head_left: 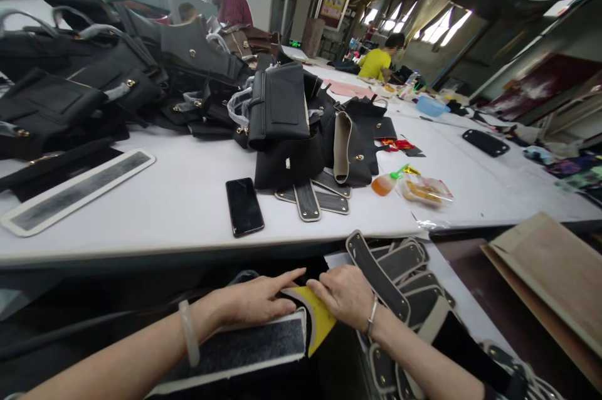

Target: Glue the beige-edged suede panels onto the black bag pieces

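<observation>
My right hand [348,296] is closed on a yellow piece [320,318] with a curved beige edge; I cannot tell its exact kind. Beneath my left hand [258,296] lies a long dark panel with a white border [263,343], its rounded end beside the yellow piece. The left index finger is stretched out and the thumb stands apart from it, close to the yellow piece's upper corner. My left palm hides part of the panel. To the right of my right hand is a heap of dark straps with pale edges and rivets [399,262].
On the white table [179,199] are a phone [244,205], black handbags [282,105], more straps [308,199], a bordered panel [84,190], an orange-filled bottle [384,184] and a plastic packet [427,191]. Brown cardboard [550,274] stands at right. Two people work farther back.
</observation>
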### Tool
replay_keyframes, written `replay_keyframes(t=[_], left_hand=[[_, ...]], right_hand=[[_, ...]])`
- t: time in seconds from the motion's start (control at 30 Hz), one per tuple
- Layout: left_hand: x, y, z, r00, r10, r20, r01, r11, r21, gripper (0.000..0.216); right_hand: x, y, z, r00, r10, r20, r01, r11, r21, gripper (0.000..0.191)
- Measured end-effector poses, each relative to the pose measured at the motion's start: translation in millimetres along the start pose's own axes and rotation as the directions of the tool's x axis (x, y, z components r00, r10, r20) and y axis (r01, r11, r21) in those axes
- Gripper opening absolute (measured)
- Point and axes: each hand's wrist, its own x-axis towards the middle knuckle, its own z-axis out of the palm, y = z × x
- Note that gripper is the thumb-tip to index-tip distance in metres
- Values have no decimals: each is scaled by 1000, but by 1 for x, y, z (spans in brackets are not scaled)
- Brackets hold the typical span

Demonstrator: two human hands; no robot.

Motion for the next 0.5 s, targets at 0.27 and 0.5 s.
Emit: replay_keyframes(t=[0.27,0.5], left_hand=[[1,-2,0,991,136,18,-136,990,38,46],[-1,3,3,987,161,0,-160,982,100,37]], right_hand=[[15,-1,-8,978,-206,37,209,964,-164,53],[11,-8,-5,975,-213,58,221,957,-188,56]])
